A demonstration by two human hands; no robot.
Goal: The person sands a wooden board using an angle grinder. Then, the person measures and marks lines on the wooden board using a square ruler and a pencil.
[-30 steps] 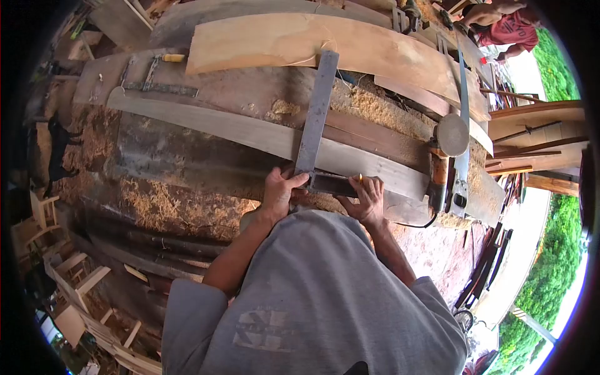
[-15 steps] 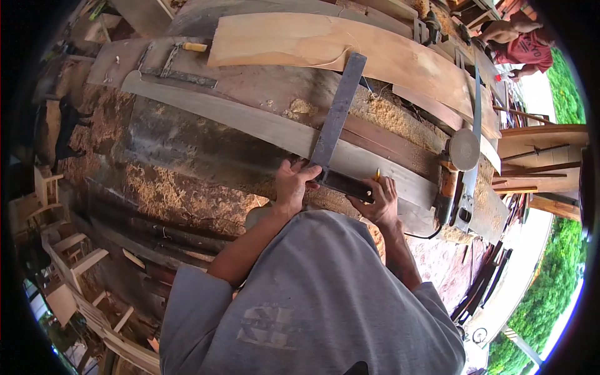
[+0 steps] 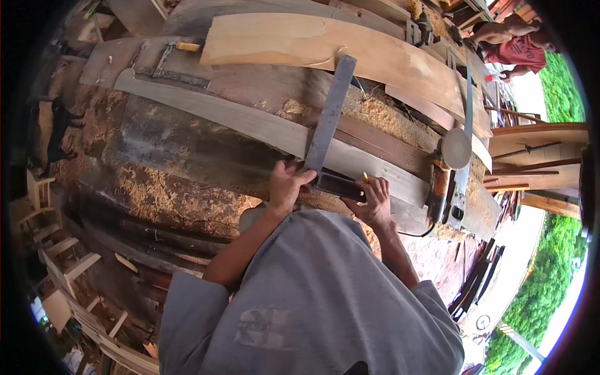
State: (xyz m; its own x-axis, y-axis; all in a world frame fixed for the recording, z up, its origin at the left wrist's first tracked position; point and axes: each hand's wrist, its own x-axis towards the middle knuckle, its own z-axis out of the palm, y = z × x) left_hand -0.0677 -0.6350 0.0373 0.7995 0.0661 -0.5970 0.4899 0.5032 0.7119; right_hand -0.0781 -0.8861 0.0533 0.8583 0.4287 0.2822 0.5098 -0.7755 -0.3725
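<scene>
A try square (image 3: 332, 115) lies with its long grey blade across a pale tapered board (image 3: 250, 120). Its dark stock points to the right along the near edge. My left hand (image 3: 287, 187) grips the corner where blade and stock meet, thumb on top. At the stock's other end, my right hand (image 3: 375, 201) is closed around it, with a yellow pencil (image 3: 365, 177) sticking up between the fingers. Beyond the square lies a wide tan curved board (image 3: 300, 39).
A grinder (image 3: 444, 181) with a round disc and a handsaw (image 3: 460, 197) lie to the right. Sawdust (image 3: 150, 192) covers parts of the bench. A person in a red shirt (image 3: 519, 51) is at the upper right. Wooden chair frames (image 3: 84, 300) stand lower left.
The view shifted to the right and back slightly. Both hands keep hold of the square, whose place on the pale board looks much the same.
</scene>
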